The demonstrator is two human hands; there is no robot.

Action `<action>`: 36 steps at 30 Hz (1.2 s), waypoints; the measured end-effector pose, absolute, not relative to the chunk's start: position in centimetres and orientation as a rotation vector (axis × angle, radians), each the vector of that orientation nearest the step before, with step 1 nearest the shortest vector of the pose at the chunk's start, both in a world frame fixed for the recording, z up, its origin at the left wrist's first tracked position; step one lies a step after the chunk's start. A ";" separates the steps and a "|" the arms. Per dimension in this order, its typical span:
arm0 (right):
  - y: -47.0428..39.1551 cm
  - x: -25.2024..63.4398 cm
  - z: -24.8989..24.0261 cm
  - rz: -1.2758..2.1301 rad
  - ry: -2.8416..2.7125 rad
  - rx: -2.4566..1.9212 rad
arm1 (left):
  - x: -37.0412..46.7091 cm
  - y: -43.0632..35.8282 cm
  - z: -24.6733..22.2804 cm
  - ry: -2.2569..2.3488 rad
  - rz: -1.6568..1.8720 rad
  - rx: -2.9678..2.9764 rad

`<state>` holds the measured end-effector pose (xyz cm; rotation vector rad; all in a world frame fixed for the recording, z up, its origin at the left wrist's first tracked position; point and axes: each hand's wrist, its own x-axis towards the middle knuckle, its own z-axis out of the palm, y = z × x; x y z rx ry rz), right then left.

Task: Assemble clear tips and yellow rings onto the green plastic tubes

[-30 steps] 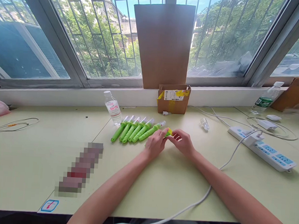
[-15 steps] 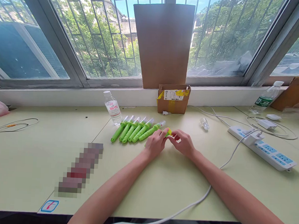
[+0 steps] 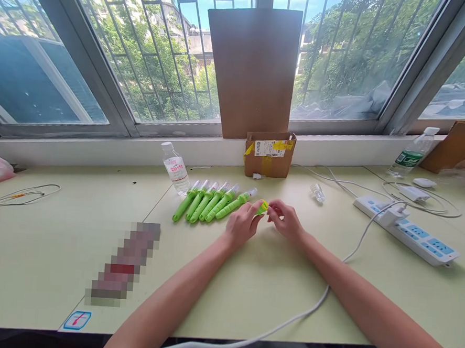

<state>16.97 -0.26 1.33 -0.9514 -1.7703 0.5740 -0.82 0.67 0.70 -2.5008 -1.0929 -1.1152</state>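
My left hand (image 3: 243, 223) is closed around a green handle (image 3: 260, 209) with a yellow rim at its open end. Most of that handle is hidden under my fingers. Just to the right, my right hand (image 3: 285, 219) is pinched close by the yellow end; whatever lies between its fingertips is too small to make out. Left of my hands, several green sticks with clear tips lie side by side in a slanted row, the closest being a ridged green stick (image 3: 232, 206). A clear plastic cap (image 3: 317, 193) lies on the table beyond my right hand.
Behind the sticks stands a water bottle (image 3: 175, 169). A small cardboard box (image 3: 270, 166) sits by the sill. At right are a power strip (image 3: 408, 231) and another bottle (image 3: 411, 153). A white cable (image 3: 306, 313) passes under my right forearm. A blurred patch (image 3: 127, 262) covers something at left.
My right hand has drawn slightly back to the right from the green handle. More of the handle's yellow end shows now. My left hand has barely moved.
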 end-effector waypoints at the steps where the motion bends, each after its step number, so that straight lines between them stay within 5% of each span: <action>1: -0.3 17.0 1.4 0.574 -1.778 -0.914 | -0.8 0.6 0.8 -1.086 -1.130 -2.506; 17: -0.4 17.3 1.2 0.065 -2.057 -1.140 | -1.9 1.3 1.0 -1.200 -1.239 -2.490; 36: -0.9 16.4 1.1 0.605 -1.829 -1.072 | -0.6 0.3 1.2 -1.384 -1.115 -2.413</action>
